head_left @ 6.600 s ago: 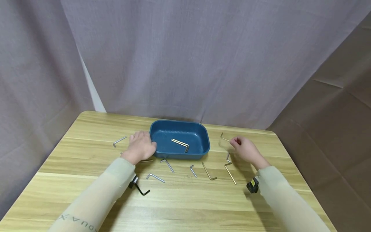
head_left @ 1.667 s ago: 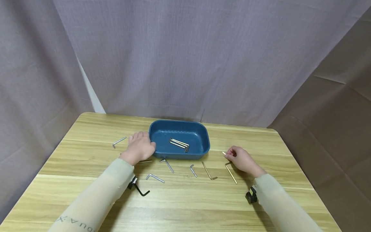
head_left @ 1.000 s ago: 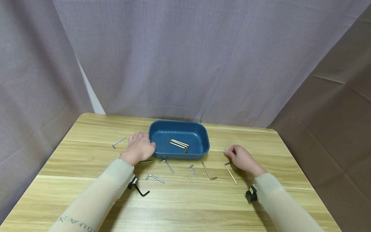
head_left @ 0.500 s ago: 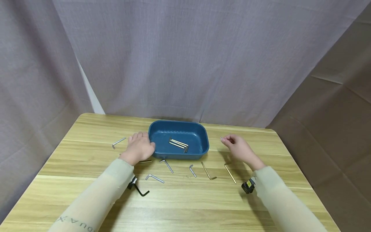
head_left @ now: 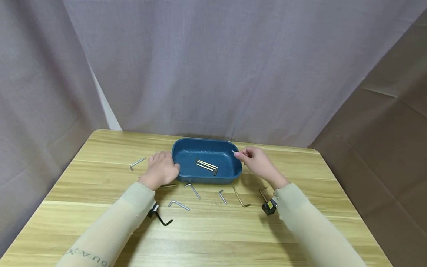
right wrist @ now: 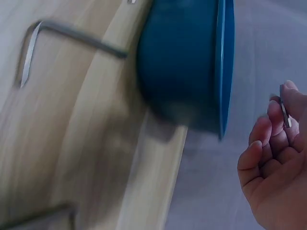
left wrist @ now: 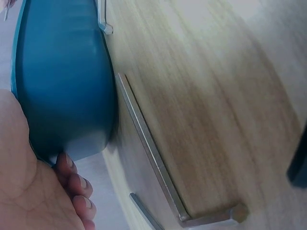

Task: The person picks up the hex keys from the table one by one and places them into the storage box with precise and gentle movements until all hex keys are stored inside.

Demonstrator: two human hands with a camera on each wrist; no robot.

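Hex keys going into the blue tray, one in hand.

Left hand (head_left: 161,170) rests with straight fingers against the blue tray (head_left: 235,171) at its 9 o'clock wall. Three keys (head_left: 207,165) lie inside; more are scattered on the tabletop (head_left: 213,237) at 6 o'clock. Right hand (head_left: 256,161), at 3 o'clock, pinches a small hex key (right wrist: 284,111) just over the rim. It looks like the placing step; next calls for loosening the fingers above the tray.
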